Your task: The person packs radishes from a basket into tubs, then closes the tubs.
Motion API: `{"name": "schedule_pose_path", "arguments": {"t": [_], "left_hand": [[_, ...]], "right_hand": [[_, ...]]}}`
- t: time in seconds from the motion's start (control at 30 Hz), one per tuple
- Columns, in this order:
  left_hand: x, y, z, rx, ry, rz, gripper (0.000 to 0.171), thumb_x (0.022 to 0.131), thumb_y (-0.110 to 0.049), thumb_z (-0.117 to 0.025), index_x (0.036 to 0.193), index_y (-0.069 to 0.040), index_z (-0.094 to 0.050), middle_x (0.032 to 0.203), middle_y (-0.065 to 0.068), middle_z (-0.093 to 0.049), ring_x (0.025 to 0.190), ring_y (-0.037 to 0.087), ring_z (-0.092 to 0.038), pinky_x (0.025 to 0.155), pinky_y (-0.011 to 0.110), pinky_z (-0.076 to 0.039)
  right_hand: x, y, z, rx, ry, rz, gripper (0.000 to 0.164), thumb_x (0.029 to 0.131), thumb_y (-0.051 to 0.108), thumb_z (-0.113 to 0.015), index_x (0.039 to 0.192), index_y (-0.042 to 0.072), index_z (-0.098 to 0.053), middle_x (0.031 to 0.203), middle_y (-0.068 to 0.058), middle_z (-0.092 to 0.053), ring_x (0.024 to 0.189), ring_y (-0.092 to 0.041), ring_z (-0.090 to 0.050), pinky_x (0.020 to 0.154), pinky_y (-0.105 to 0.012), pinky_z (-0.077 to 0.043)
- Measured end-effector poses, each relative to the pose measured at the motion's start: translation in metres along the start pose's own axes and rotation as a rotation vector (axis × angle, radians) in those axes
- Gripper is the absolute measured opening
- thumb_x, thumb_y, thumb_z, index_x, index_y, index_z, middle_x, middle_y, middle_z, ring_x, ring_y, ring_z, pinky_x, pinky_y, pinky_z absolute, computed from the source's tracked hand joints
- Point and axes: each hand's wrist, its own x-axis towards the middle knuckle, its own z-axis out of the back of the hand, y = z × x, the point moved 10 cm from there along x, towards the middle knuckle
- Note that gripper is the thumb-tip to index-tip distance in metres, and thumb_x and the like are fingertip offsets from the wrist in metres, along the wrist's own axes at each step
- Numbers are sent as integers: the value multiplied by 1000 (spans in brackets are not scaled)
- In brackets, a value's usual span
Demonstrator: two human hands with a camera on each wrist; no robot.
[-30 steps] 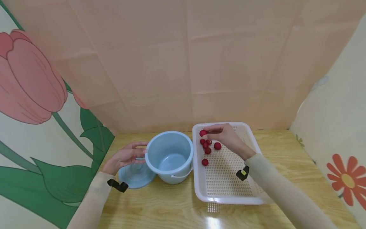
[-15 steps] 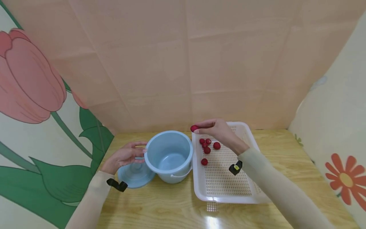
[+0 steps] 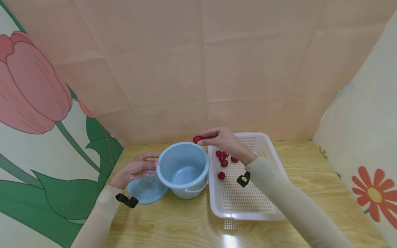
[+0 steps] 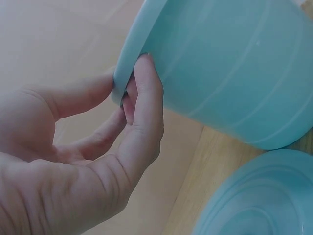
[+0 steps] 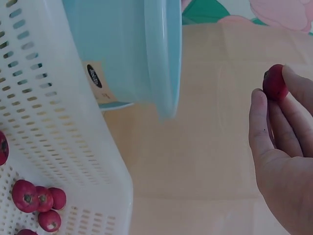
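Note:
My right hand (image 3: 224, 140) pinches a small round red fruit (image 3: 196, 139) between thumb and fingertips, up by the far right rim of a light blue bucket (image 3: 186, 189). In the right wrist view the fruit (image 5: 275, 82) shows a dark spot at its end. My left hand (image 3: 134, 171) grips the bucket's left rim; in the left wrist view the thumb and fingers pinch that rim (image 4: 129, 63) from both sides. No fruit shows on the bucket's visible floor. Several more red fruits (image 3: 224, 163) lie in a white perforated basket (image 3: 214, 203) right of the bucket.
A round blue lid (image 3: 148, 193) lies on the wooden table (image 3: 173, 227) beneath my left hand, left of the bucket. The bucket's white handle (image 3: 198, 190) hangs down in front. Behind the table rises a plain peach-coloured backdrop (image 3: 167, 75).
My right hand has carried the red fruit left, from above the basket's far left corner to the bucket's far right rim. My left hand has stayed on the bucket.

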Motion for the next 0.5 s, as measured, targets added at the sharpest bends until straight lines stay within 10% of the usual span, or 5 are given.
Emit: {"name": "schedule_pose_path", "arguments": {"t": [0.5], "left_hand": [[-2,1,0,50,2,-1,57,106,-13,-62,158,-6,-39,120,1,-75,105,16,-74,96,38,-62]], "right_hand": [[13,10,-35,20,63,39,33,84,30,-91,115,24,-83,113,3,-82,115,-15,-74,105,-37,-58]]}}
